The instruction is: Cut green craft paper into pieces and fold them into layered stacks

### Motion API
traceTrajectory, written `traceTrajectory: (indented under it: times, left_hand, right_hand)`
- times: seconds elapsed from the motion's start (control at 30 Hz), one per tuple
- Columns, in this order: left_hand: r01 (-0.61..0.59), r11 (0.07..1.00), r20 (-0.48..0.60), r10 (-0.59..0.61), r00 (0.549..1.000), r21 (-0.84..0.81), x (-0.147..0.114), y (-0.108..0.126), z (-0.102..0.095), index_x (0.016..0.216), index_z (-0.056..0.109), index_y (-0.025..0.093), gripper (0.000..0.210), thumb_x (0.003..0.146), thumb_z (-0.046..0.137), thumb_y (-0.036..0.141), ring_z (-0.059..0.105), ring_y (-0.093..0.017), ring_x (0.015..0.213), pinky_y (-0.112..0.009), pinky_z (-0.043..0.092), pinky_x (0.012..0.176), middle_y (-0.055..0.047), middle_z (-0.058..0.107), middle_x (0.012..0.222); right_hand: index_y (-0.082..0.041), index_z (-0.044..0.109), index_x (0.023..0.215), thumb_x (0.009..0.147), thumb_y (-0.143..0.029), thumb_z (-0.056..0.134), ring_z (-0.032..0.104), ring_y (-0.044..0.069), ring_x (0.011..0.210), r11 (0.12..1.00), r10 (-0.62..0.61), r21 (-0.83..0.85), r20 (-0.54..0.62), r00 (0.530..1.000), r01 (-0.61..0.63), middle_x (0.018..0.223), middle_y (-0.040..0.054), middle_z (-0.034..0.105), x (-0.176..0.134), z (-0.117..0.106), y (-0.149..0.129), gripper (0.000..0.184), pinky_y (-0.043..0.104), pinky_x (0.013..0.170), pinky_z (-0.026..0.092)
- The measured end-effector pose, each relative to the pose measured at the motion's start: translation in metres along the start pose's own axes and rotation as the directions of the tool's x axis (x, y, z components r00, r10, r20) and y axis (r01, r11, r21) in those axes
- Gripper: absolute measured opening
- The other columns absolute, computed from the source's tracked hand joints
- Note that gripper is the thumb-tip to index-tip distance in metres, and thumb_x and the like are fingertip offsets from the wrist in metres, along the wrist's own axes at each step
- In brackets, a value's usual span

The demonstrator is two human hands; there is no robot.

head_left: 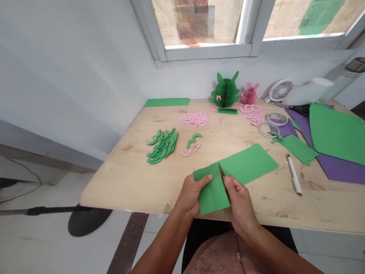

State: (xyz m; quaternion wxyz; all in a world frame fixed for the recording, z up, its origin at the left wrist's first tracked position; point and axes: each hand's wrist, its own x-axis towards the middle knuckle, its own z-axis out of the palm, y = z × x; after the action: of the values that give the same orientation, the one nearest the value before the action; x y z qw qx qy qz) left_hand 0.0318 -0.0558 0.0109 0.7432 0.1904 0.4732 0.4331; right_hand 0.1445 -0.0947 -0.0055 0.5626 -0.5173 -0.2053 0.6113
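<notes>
My left hand (195, 192) grips a folded piece of green paper (213, 194) near the table's front edge, thumb on top. In my right hand (238, 198) is a pair of scissors (222, 173), its blades along the right edge of that paper. The fingers hide most of the handles. Just behind, a larger green paper strip (248, 163) lies flat on the table. Farther back are a wavy green cutout (194, 139) and a wavy pink cutout (190, 150).
A pile of green cutouts (162, 146) lies left, pink cutouts (196, 118) behind. Green (226, 93) and pink paper figures (249, 94) stand by the wall with a small fan (281, 90). Rightward are tape rolls (268, 130), a white pen (294, 174) and purple sheets (339, 167).
</notes>
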Motion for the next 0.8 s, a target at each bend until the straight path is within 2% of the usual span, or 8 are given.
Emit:
traceTrajectory:
  times: [0.13,0.23,0.3,0.37,0.5,0.63,0.7,0.8]
  left_hand:
    - [-0.028,1.0,-0.016,0.028,0.999,0.01,0.001,0.001,-0.001,0.083,0.069,0.009,0.037,0.053,0.083,0.027,0.068,-0.024,0.067,-0.035,0.055,0.067,-0.011,0.072,0.078]
    - [-0.043,0.999,-0.023,0.043,0.999,0.012,0.002,0.001,-0.002,0.083,0.069,0.009,0.037,0.053,0.083,0.027,0.067,-0.023,0.067,-0.034,0.054,0.064,-0.011,0.072,0.078]
    - [-0.052,0.999,-0.043,0.052,0.998,0.018,0.002,0.001,-0.003,0.083,0.069,0.01,0.037,0.053,0.083,0.026,0.067,-0.021,0.065,-0.032,0.054,0.063,-0.01,0.072,0.078]
    - [-0.057,0.998,-0.068,0.058,0.996,0.019,0.003,0.001,-0.003,0.083,0.069,0.01,0.036,0.053,0.082,0.025,0.066,-0.02,0.065,-0.032,0.054,0.063,-0.01,0.072,0.079]
    - [-0.083,0.996,-0.098,0.084,0.992,0.01,0.005,0.001,-0.004,0.083,0.07,0.011,0.034,0.055,0.082,0.025,0.066,-0.02,0.067,-0.032,0.055,0.066,-0.009,0.072,0.08]
    - [-0.118,0.993,-0.142,0.116,0.983,-0.011,0.008,0.002,-0.003,0.082,0.07,0.011,0.034,0.053,0.083,0.024,0.067,-0.019,0.07,-0.031,0.054,0.068,-0.009,0.073,0.082]
    - [-0.133,0.991,-0.164,0.126,0.978,-0.033,0.009,0.002,-0.001,0.082,0.07,0.011,0.035,0.052,0.083,0.023,0.067,-0.019,0.072,-0.03,0.054,0.071,-0.009,0.073,0.084]
    - [-0.142,0.987,-0.172,0.129,0.977,-0.069,0.01,0.001,0.002,0.084,0.069,0.012,0.035,0.053,0.083,0.022,0.068,-0.02,0.078,-0.031,0.054,0.076,-0.008,0.073,0.086]
  right_hand:
    - [-0.019,0.06,0.07,0.072,-0.053,0.067,0.039,0.009,0.05,0.999,0.015,-0.031,-0.032,0.999,-0.016,0.065,-0.0019,0.056,-0.003,-0.006,-0.006,0.035,0.021,0.047,0.031]
    - [-0.017,0.062,0.078,0.074,-0.055,0.064,0.028,0.006,0.044,0.988,-0.034,-0.148,-0.017,0.999,0.031,0.063,-0.0033,0.051,-0.003,-0.019,-0.012,0.038,0.021,0.042,0.023]
    - [-0.017,0.064,0.087,0.076,-0.054,0.063,0.033,0.007,0.045,0.951,-0.111,-0.29,0.006,0.994,0.108,0.062,-0.0029,0.052,-0.001,-0.032,-0.018,0.039,0.021,0.042,0.025]
    - [-0.017,0.066,0.09,0.076,-0.053,0.062,0.047,0.012,0.053,0.864,-0.216,-0.462,0.015,0.976,0.198,0.064,-0.0005,0.057,0.003,-0.049,-0.025,0.039,0.023,0.049,0.036]
    - [-0.019,0.068,0.093,0.077,-0.051,0.06,0.063,0.023,0.079,0.567,-0.394,-0.761,0.084,0.915,0.314,0.086,0.0059,0.07,0.009,-0.089,-0.035,0.037,0.031,0.069,0.048]
    - [-0.021,0.067,0.098,0.081,-0.05,0.056,0.067,0.024,0.082,0.219,-0.478,-0.893,0.253,0.841,0.393,0.096,0.0069,0.072,0.01,-0.125,-0.039,0.035,0.031,0.068,0.05]
    - [-0.022,0.065,0.102,0.084,-0.047,0.054,0.067,0.022,0.08,0.041,-0.5,-0.884,0.385,0.776,0.465,0.097,0.0063,0.071,0.009,-0.137,-0.04,0.033,0.03,0.067,0.05]
    - [-0.021,0.063,0.104,0.088,-0.04,0.052,0.066,0.02,0.08,-0.208,-0.49,-0.801,0.582,0.649,0.561,0.093,0.006,0.07,0.008,-0.148,-0.043,0.027,0.028,0.067,0.047]
